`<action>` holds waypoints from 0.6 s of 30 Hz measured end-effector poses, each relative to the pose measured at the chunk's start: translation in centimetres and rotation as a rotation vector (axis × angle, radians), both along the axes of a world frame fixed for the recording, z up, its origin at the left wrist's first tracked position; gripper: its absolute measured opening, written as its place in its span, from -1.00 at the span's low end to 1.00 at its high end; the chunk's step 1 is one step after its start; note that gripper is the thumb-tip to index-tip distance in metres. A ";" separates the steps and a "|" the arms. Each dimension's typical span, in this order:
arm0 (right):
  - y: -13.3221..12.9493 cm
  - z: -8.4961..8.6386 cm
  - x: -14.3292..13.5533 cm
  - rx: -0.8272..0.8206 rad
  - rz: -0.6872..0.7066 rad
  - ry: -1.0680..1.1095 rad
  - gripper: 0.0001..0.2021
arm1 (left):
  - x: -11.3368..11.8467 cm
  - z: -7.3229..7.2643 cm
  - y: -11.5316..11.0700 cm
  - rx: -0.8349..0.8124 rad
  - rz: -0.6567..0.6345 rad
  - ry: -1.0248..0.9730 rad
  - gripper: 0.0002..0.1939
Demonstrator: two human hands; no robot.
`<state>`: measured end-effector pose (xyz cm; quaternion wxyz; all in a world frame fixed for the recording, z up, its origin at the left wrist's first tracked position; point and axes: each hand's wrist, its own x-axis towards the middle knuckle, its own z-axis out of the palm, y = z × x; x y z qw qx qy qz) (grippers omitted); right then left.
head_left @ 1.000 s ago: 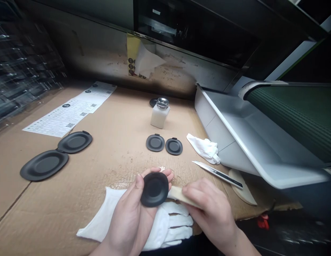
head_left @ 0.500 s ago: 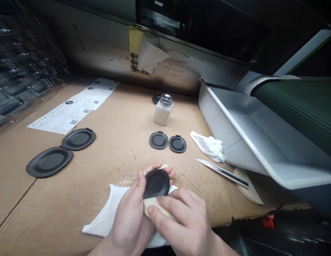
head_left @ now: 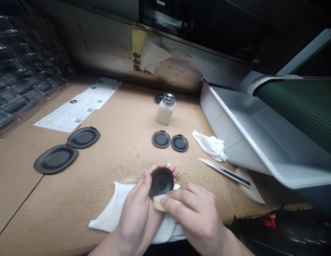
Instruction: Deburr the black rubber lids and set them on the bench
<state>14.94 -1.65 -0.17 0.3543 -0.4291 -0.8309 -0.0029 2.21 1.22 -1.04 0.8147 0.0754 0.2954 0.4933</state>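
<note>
At the front middle, my left hand [head_left: 140,206] holds a small black dish-shaped piece [head_left: 161,182], its thumb on the left rim and its fingers behind. My right hand [head_left: 197,209] pinches a cream-coloured pad [head_left: 160,202], which touches the lower edge of that piece. Beneath both hands lies a white cloth [head_left: 112,209] on the cardboard surface. Two similar black pieces, one on the left [head_left: 161,139] and one on the right [head_left: 180,143], lie beyond my hands. Two larger black pieces [head_left: 55,159] [head_left: 83,137] touch each other at the left.
A white bottle with a metal top [head_left: 165,112] stands at the back. To the right are a crumpled white cloth [head_left: 212,145], a cutter knife [head_left: 225,172], another cream pad [head_left: 250,188] and a grey bin [head_left: 234,131]. Printed sheets [head_left: 74,108] lie left.
The cream pad has shifted slightly along the lower edge of the black piece, with my right hand tilting it. The whole view has moved a little, so things appear further right.
</note>
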 end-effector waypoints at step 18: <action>1.5 1.8 0.0 -0.210 0.078 0.011 -0.83 | -0.3 -0.3 -0.5 0.132 -0.075 0.026 -0.69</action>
